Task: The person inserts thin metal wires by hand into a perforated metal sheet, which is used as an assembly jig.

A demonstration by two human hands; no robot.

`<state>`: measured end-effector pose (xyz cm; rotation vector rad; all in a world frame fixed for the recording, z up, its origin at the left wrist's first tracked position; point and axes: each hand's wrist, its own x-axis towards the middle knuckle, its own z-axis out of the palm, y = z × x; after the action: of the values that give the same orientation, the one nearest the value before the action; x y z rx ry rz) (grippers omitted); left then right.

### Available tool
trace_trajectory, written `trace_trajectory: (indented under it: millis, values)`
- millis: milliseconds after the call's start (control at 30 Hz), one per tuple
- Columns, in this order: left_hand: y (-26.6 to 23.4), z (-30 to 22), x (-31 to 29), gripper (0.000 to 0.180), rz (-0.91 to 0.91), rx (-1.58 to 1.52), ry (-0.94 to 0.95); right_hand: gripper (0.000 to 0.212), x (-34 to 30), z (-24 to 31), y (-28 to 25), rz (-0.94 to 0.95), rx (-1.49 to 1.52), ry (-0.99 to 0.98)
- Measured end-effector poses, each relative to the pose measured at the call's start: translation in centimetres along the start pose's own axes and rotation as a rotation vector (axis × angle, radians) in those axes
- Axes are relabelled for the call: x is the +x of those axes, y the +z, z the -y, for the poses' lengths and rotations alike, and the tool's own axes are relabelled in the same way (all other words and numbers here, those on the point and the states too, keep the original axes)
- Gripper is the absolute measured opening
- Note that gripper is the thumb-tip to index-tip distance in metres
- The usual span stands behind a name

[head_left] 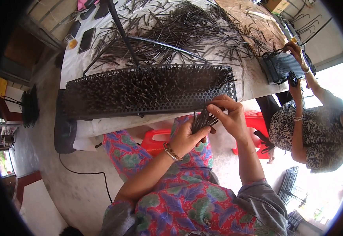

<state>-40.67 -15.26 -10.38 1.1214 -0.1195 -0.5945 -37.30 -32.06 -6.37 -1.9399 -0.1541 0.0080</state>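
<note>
A bundle of thin dark sticks is gripped in my left hand, just off the table's near edge. My right hand is bent over the top of that bundle, thumb and fingers pinched together; what sits between the fingertips is too small to make out. In front of both hands lies a long black perforated panel. Many dark sticks stand up from its holes across the left and middle, while bare holes show along its lower right part, close to my right hand.
A big heap of loose dark sticks covers the table behind the panel. Black metal legs rise beside it. A phone and a cup lie at far left. At right, a co-worker handles another perforated panel.
</note>
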Motion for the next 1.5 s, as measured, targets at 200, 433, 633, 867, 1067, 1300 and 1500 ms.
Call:
trace_trajectory:
  millis: [200, 433, 633, 867, 1067, 1300, 1500]
  values:
    - [-0.1, 0.2, 0.4, 0.017, 0.006, -0.035, -0.073, 0.020, 0.5, 0.3, -2.6, -0.275, 0.220, 0.137]
    - [0.6, -0.1, 1.0, 0.018, -0.029, -0.102, -0.144, 0.018, 3.7, -2.1, -4.8, -0.576, -0.086, -0.120]
    - [0.1, 0.3, 0.9, 0.018, -0.030, -0.092, -0.141, 0.019, 3.8, -2.0, -4.5, -0.557, -0.124, -0.060]
    - [-0.4, 1.2, 0.9, 0.020, 0.030, 0.032, -0.111, 0.018, 4.0, -2.4, -3.4, -0.440, -0.417, -0.160]
    - [0.3, 0.5, 0.6, 0.017, 0.017, 0.014, -0.068, 0.021, 3.6, -0.7, -2.1, -0.467, -0.748, -0.347]
    - [1.0, -1.1, 0.3, 0.016, 0.041, 0.012, -0.027, 0.020, 0.2, 1.5, -1.6, 0.080, -0.162, -0.020]
    - [0.6, 0.1, 0.7, 0.016, 0.064, -0.002, -0.089, 0.016, 1.0, 0.8, -4.7, -0.362, 0.205, 0.012]
